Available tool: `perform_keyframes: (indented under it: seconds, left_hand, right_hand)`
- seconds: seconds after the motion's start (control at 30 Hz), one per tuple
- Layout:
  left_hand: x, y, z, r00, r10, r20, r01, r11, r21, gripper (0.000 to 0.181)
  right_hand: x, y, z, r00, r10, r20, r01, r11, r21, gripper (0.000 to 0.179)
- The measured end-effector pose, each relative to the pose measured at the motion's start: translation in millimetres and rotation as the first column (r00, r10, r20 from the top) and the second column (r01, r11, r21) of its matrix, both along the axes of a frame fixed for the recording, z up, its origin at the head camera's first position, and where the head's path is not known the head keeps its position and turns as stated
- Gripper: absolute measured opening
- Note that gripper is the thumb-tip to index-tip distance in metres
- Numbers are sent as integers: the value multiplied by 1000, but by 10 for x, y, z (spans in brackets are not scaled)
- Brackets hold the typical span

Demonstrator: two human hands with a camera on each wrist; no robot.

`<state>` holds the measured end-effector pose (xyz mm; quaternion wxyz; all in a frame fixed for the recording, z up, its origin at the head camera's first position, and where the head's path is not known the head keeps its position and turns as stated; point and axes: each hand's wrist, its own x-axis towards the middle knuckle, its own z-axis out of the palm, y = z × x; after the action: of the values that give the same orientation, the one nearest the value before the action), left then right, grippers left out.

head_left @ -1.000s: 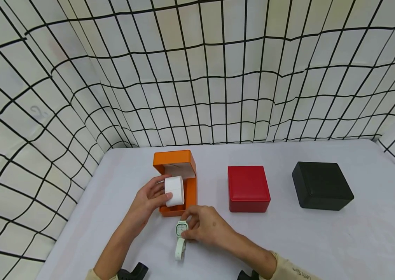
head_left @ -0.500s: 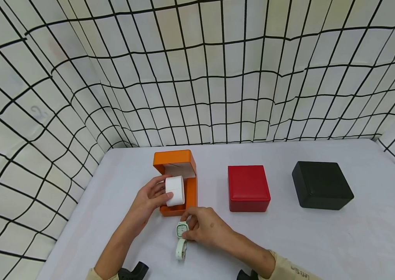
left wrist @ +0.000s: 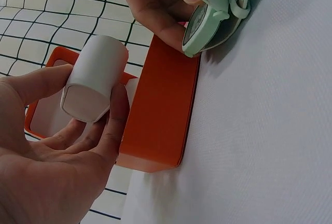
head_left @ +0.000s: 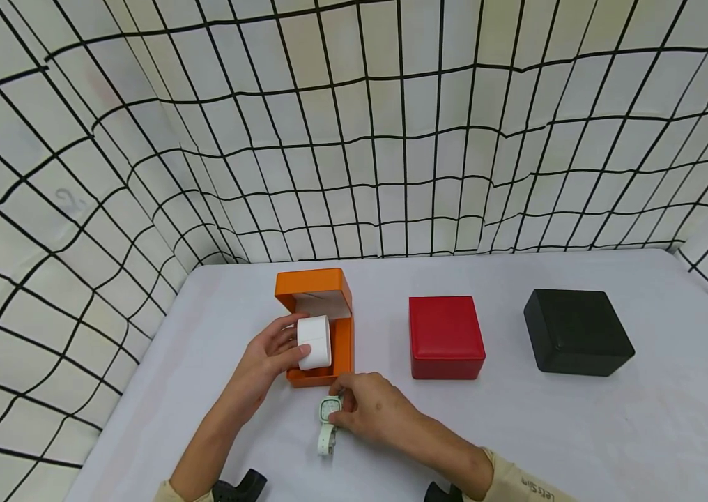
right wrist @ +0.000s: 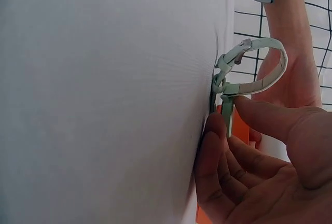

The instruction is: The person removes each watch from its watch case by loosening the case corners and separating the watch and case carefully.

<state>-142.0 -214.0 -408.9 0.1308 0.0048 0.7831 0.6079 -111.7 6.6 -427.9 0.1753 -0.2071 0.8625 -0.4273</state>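
Note:
My left hand grips a white watch cushion between thumb and fingers, over the open orange watch box. In the left wrist view the cushion is a smooth rounded roll, with the orange box behind it. Just in front of the box, my right hand pinches a mint-green wristwatch at its case. Its strap hangs towards me in the head view. The right wrist view shows the strap buckled into a loop, with the thumb and fingers of the right hand on the case.
A closed red box stands right of the orange one, and a closed black box farther right. All rest on a white-covered table. Black wire mesh rises behind and along the left side.
My right hand has shifted slightly to the right with the wristwatch, whose strap end has moved a little up and right in the head view. My left hand and the cushion hold nearly still.

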Motion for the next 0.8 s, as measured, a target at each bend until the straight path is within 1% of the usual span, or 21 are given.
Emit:
perform_keyframes:
  seconds: [0.23, 0.37, 0.53, 0.63, 0.8]
  left_hand:
    - [-5, -3, -5, 1000, -7, -3, 7, 1000, 12, 66]
    - [-3, -2, 0, 1000, -8, -1, 8, 1000, 18, 66]
    - [8, 3, 18, 1000, 6, -1, -6, 1000, 21, 65]
    - [10, 5, 29, 1000, 13, -5, -13, 1000, 24, 65]
    - [1, 15, 39, 999, 34, -22, -33, 999, 10, 65]
  right_hand:
    - [10, 15, 25, 1000, -20, -10, 21, 998, 58, 33]
    - [2, 25, 38, 1000, -29, -11, 29, 997, 66, 32]
    - [-12, 40, 62, 999, -42, -15, 43, 997, 64, 26]
    - [-29, 54, 87, 998, -62, -28, 63, 997, 42, 19]
    - [-86, 83, 141, 989, -108, -97, 102, 993, -61, 6]
